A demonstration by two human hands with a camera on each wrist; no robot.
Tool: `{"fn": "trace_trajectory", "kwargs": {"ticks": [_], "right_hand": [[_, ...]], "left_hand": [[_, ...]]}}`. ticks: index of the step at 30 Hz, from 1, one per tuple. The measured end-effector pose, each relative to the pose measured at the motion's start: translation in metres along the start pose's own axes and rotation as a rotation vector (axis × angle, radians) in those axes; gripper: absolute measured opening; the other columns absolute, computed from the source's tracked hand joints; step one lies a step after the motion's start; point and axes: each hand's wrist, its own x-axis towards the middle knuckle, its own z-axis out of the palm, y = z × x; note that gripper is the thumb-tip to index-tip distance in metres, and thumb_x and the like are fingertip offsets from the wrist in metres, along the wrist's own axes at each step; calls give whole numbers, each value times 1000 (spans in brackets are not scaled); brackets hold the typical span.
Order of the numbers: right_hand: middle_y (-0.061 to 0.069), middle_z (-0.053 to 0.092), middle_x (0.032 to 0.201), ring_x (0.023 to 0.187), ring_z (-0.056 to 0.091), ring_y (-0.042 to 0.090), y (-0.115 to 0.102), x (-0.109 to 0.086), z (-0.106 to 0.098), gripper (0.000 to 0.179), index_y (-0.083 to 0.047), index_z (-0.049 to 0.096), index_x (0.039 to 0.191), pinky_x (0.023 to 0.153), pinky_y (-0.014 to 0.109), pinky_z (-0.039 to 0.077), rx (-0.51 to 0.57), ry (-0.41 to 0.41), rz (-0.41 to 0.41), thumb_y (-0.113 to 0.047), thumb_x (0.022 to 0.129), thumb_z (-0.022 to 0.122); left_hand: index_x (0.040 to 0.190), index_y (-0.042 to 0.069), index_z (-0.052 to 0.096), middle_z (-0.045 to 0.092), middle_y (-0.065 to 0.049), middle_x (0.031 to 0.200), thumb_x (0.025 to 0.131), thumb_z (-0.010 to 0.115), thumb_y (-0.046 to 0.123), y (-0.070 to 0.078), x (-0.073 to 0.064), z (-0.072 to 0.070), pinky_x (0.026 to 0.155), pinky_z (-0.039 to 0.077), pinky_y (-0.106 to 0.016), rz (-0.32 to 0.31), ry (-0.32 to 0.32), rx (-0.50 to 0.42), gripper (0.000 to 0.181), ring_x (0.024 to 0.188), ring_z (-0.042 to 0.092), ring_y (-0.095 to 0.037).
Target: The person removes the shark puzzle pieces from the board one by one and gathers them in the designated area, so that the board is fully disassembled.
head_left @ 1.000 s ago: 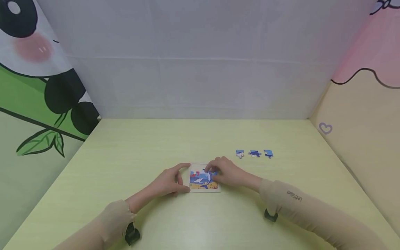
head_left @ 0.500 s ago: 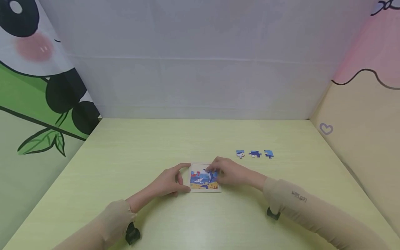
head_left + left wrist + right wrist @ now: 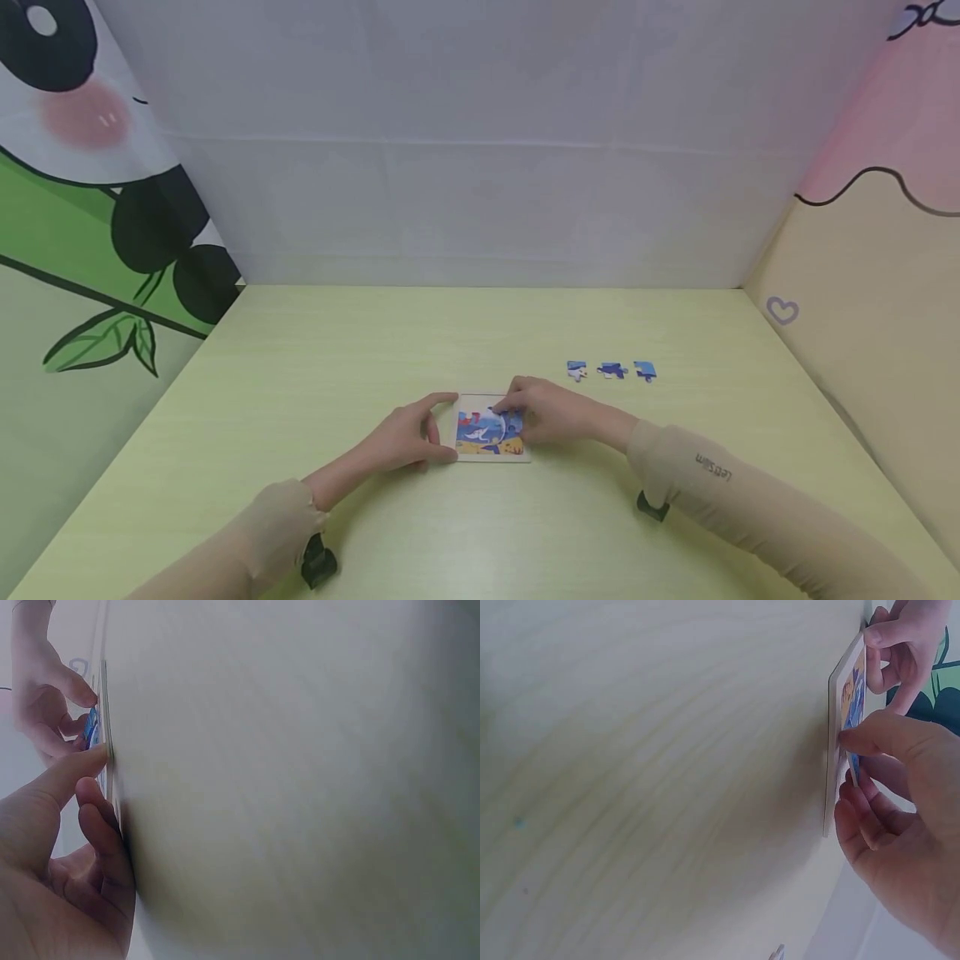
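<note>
A small jigsaw puzzle board [image 3: 474,402] with a pale frame lies on the table, its picture showing a dolphin in blue sea over yellow sand. My left hand [image 3: 405,435] holds the board's left side, index finger at the far corner and thumb at the near one. Over the right part of the picture, my right hand [image 3: 553,412] pinches a blue puzzle piece [image 3: 856,769] between thumb and fingers. That piece sits close over the board in the right wrist view, and the fingers hide much of it from the head view.
Three loose puzzle pieces lie in a row beyond the right hand: a white and blue piece [image 3: 577,370], a dark blue piece [image 3: 612,370] and a lighter blue piece [image 3: 645,371]. A pale wall [image 3: 487,208] stands behind the table [image 3: 337,333], with decorated panels at both sides.
My right hand has shifted slightly right and its fingers have drawn in at the board's right part. The left hand and the board stay in place.
</note>
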Motion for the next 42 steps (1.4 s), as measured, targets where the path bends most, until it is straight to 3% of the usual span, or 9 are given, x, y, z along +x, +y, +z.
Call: {"fn": "trace_trajectory", "kwargs": {"ticks": [14,29,35,42], "right_hand": [[0,62,112,95,54,10,-6,-2,-2,49,-14,67,128,88,27,51,-58,15,-1,-8,80,71],[1,64,116,98,56,12,3,-7,-3,45,-14,68,126,83,26,49,50,61,3,-4,82,66],[-4,65,119,105,58,10,19,-20,-1,43,-18,67,128,90,31,50,60,122,43,-10,86,69],[-6,65,121,102,57,11,41,-46,-6,43,-20,66,128,86,30,51,95,191,91,-9,87,68]], "left_hand": [[149,21,41,62,-1,78,75,85,24,0,0,0,53,46,-29,-2,0,6,86,50,57,-15],[149,20,41,62,-2,78,75,85,23,1,-1,0,53,46,-28,-5,0,-5,87,50,57,-14],[150,20,40,62,-2,79,75,85,24,0,-1,1,53,46,-28,-5,2,1,87,50,56,-14],[150,19,40,62,-1,78,75,85,24,0,-1,0,52,45,-28,5,6,4,87,50,57,-14]]}}
